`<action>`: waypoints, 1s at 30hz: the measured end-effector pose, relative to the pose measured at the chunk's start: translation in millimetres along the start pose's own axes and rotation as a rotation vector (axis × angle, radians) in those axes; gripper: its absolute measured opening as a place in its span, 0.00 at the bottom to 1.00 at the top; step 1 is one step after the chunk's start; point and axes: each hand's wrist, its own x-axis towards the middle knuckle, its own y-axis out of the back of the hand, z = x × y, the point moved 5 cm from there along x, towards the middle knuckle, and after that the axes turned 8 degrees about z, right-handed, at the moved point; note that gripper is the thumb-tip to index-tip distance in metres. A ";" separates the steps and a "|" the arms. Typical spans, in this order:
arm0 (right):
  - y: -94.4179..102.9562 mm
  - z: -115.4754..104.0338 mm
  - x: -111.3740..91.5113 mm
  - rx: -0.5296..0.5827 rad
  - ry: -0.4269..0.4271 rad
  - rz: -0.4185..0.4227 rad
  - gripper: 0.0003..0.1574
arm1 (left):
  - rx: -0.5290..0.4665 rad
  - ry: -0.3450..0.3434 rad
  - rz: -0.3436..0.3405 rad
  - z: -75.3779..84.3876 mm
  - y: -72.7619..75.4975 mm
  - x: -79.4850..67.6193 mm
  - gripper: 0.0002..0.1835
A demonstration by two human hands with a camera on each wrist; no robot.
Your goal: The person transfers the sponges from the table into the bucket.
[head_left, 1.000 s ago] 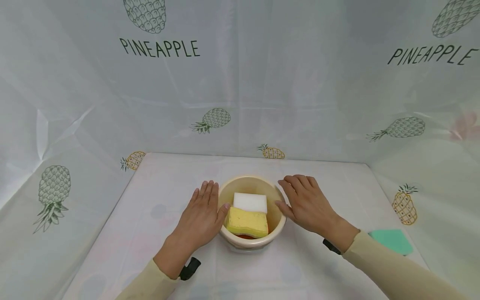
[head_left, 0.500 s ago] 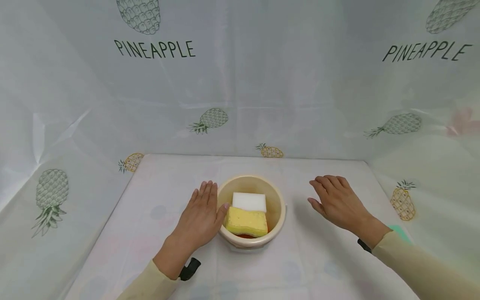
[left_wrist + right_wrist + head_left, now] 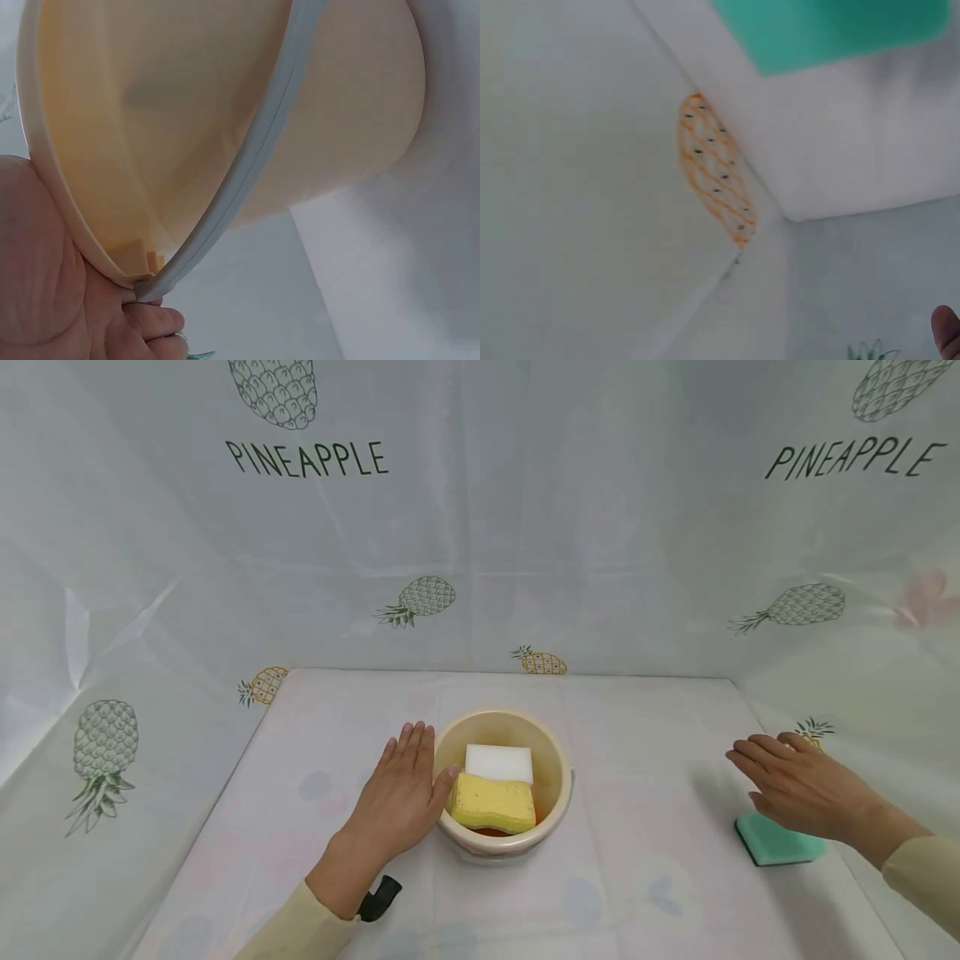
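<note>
A cream bucket [image 3: 491, 725] stands mid-table with a white sponge block [image 3: 498, 763] and a yellow sponge [image 3: 492, 803] inside. Something orange-red shows beneath them, mostly covered. My left hand [image 3: 401, 793] lies along the bucket's left rim, fingers straight and thumb at the edge. In the left wrist view its palm touches the rim beside the hinge of the grey handle [image 3: 244, 169]. My right hand [image 3: 806, 785] hovers at the table's right side, fingers extended and holding nothing. Just below it lies a green sponge [image 3: 780, 842] with a dark underside, partly covered by the hand in the head view.
Pale patterned cloth covers the table [image 3: 645, 735]. Hanging sheets printed with pineapples [image 3: 427, 596] close in the back and both sides. The table's right edge runs close beside the green sponge.
My right hand has left the bucket's right rim and moved right, to over the green sponge. My left hand and the bucket have stayed in place.
</note>
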 end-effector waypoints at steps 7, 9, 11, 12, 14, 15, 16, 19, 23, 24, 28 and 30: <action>-0.6 3.9 -56.8 0.017 -0.043 -0.063 0.44 | -0.009 -0.001 0.004 0.8 0.5 -0.6 0.41; -2.0 4.8 -69.3 0.023 -0.047 -0.092 0.42 | -0.012 -0.003 0.003 0.4 0.1 -0.7 0.41; -3.4 4.1 -79.5 0.030 -0.045 -0.115 0.41 | -0.014 -0.002 0.000 0.0 -0.2 -0.6 0.41; -4.3 3.6 -83.6 0.036 -0.042 -0.117 0.46 | -0.017 -0.003 0.001 -0.2 -0.5 -0.5 0.41; -7.6 1.3 -91.9 0.040 -0.037 -0.129 0.60 | -0.019 -0.003 0.000 -0.6 -1.1 -0.3 0.42; -9.4 -0.4 -95.5 0.035 -0.036 -0.129 0.62 | -0.019 -0.003 -0.002 -0.7 -1.4 -0.2 0.42; -11.4 -1.7 -98.2 0.031 -0.037 -0.128 0.63 | -0.020 -0.003 0.000 -0.9 -1.5 0.0 0.42; -18.9 -4.9 -104.0 0.019 -0.044 -0.138 0.55 | -0.025 0.000 0.001 -1.2 -2.1 0.5 0.42; -24.0 -7.0 -106.6 0.033 -0.061 -0.141 0.52 | -0.024 0.009 -0.007 -1.2 -2.9 0.6 0.42; -24.2 -6.9 -107.1 0.046 -0.068 -0.131 0.51 | -0.026 0.010 -0.007 -1.1 -2.9 0.5 0.42; -25.3 -9.1 -110.4 0.094 -0.124 -0.120 0.54 | -0.019 0.012 -0.006 -1.4 -2.7 -0.4 0.43; -28.2 -11.0 -111.7 0.093 -0.157 -0.137 0.53 | -0.020 0.011 -0.002 -1.5 -2.4 -0.5 0.43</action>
